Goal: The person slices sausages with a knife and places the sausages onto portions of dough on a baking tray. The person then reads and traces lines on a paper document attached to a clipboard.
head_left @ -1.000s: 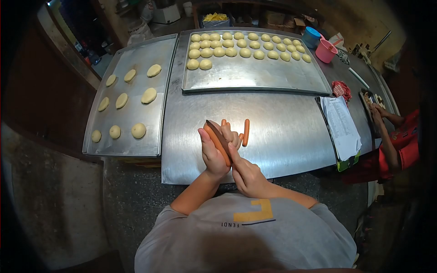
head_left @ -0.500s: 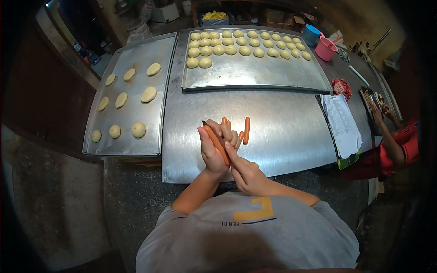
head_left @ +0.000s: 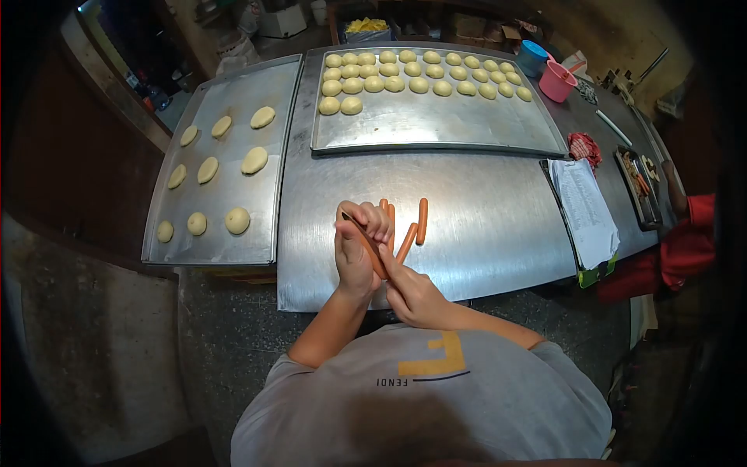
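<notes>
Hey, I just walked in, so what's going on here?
A person is working at a metal table. Their left hand holds a sausage, and their right hand holds what looks like a dark knife along it. More sausages lie on the table just beyond the hands. Dough balls sit in rows on the far tray, and more dough pieces are on the left tray.

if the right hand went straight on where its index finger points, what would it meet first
Probably the sausage in the left hand; the right hand looks almost against it, though depth is unclear.
</notes>
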`<act>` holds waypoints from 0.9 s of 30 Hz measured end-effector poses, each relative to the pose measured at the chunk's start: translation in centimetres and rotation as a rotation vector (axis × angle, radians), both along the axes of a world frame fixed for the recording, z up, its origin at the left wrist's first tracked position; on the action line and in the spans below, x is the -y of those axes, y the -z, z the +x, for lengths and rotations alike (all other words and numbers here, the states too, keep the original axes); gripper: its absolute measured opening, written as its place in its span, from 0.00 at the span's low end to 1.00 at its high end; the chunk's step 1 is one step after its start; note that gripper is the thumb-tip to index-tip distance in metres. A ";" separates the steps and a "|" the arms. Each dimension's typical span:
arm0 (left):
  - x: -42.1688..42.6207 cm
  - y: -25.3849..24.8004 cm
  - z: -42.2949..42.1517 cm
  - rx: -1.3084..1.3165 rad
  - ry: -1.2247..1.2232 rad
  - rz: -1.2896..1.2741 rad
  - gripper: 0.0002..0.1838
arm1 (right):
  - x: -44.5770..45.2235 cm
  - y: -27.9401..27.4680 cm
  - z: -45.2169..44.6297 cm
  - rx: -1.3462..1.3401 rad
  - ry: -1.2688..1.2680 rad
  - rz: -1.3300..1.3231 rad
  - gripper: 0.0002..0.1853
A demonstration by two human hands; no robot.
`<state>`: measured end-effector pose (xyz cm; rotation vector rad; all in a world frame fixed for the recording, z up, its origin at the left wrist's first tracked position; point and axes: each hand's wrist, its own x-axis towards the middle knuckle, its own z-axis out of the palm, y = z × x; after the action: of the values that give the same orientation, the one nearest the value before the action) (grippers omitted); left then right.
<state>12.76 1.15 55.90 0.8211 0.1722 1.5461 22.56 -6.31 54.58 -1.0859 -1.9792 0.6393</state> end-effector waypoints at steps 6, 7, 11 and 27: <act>0.6 1.0 -0.7 -0.075 -0.105 -0.195 0.18 | 0.5 2.1 -0.5 -0.177 0.054 0.086 0.31; 0.3 0.9 -0.9 -0.074 -0.146 -0.267 0.18 | 0.4 2.5 -0.5 -0.244 0.078 0.097 0.31; -2.4 3.9 -3.3 -0.188 -0.323 -0.458 0.14 | -0.7 3.2 1.1 -0.402 0.209 0.151 0.30; -3.7 8.8 -0.9 -2.002 -0.548 0.350 0.10 | 0.9 4.6 6.7 -0.335 0.500 -0.134 0.32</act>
<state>11.82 4.80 47.11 2.4769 1.6697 0.5892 29.25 -7.24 49.95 -1.3889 -1.3263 0.6346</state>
